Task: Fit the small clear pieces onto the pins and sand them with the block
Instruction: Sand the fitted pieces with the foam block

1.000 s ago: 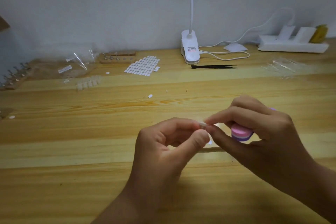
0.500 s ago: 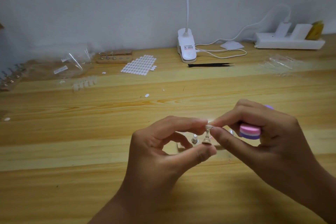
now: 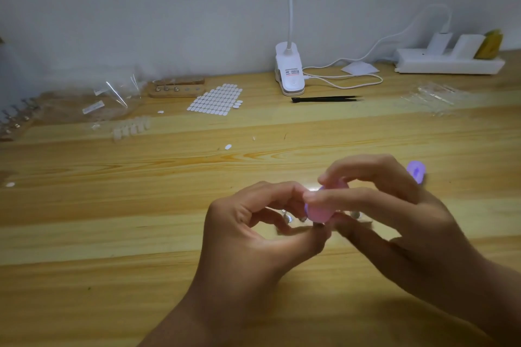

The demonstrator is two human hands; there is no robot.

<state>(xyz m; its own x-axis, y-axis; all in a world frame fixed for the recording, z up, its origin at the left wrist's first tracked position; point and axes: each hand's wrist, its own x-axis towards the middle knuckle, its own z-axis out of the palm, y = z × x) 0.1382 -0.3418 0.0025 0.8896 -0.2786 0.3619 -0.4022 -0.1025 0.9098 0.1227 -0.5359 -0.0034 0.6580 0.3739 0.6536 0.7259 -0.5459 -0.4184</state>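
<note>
Desk (image 3: pixel 112 234) tweezers (image 3: pixel 327 99) lie well apart from right hand (image 3: pixel 394 220) gripping block (image 3: pixel 321 211).

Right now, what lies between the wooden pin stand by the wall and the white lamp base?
A grid of small white ovals lies there, shown in the head view.

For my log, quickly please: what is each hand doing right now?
Left hand: pinches a pin, mostly hidden.
Right hand: grips the pink sanding block.
</note>
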